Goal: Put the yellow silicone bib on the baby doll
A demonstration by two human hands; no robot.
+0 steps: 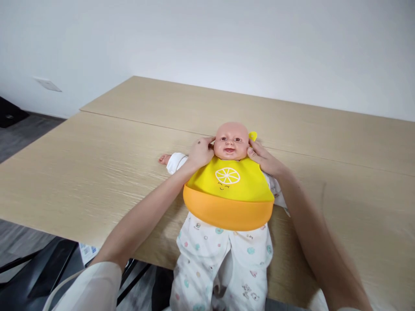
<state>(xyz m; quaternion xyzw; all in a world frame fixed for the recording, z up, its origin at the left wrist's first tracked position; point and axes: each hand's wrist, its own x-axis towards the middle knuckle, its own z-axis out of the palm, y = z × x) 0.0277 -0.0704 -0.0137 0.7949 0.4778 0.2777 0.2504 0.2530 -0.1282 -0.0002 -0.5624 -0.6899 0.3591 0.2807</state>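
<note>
A baby doll (231,134) lies on its back on the table in white printed clothes (223,246). Over its chest is a yellow silicone bib (207,177) with a lemon-slice print and an orange catch pocket (228,212). My left hand (201,153) is closed at the bib's neck edge, its fingertips partly hidden beside the doll's head. On the other side, my right hand (265,159) grips the bib's neck strap by the doll's cheek. The rounded yellow strap end (253,135) sticks up above those fingers. Whatever lies behind the doll's neck is hidden.
The light wooden table (81,172) has a seam running across it, and a white wall (227,47) rises behind. Below its left front edge are a dark chair-like object (53,268) and a printed paper (88,252). A black object (11,113) stands on the floor far left.
</note>
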